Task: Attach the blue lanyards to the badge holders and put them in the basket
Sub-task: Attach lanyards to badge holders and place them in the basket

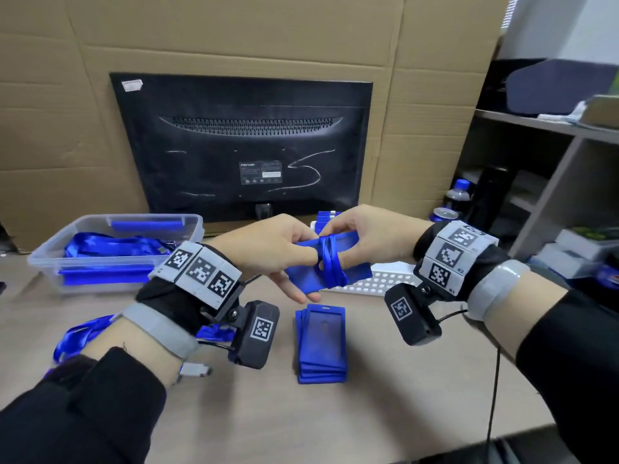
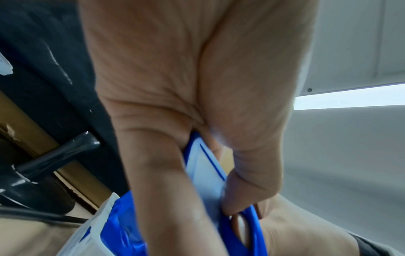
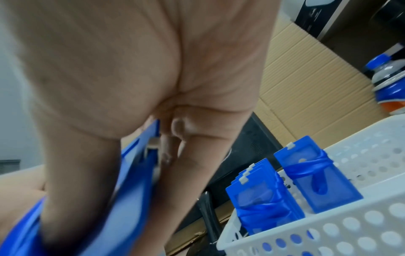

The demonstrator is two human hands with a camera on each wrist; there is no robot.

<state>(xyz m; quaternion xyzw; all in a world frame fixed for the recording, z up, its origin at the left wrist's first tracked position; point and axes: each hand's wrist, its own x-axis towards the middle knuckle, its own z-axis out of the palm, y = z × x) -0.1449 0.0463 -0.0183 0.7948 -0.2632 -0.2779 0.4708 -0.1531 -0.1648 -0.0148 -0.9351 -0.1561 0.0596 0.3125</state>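
Both hands hold one flat, rigid blue badge holder (image 1: 330, 267) above the desk (image 1: 385, 380): the left hand (image 1: 268, 249) grips its left end, the right hand (image 1: 365, 236) pinches the glossy blue lanyard (image 1: 331, 262) wound round its middle. Just behind stands the white perforated plastic basket (image 3: 328, 230) with wrapped holders (image 3: 269, 197) upright inside.

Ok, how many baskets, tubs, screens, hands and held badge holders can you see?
Basket: 1
Tub: 1
Screen: 1
Hands: 2, the left hand and the right hand
Badge holder held by both hands: 1
Total: 6
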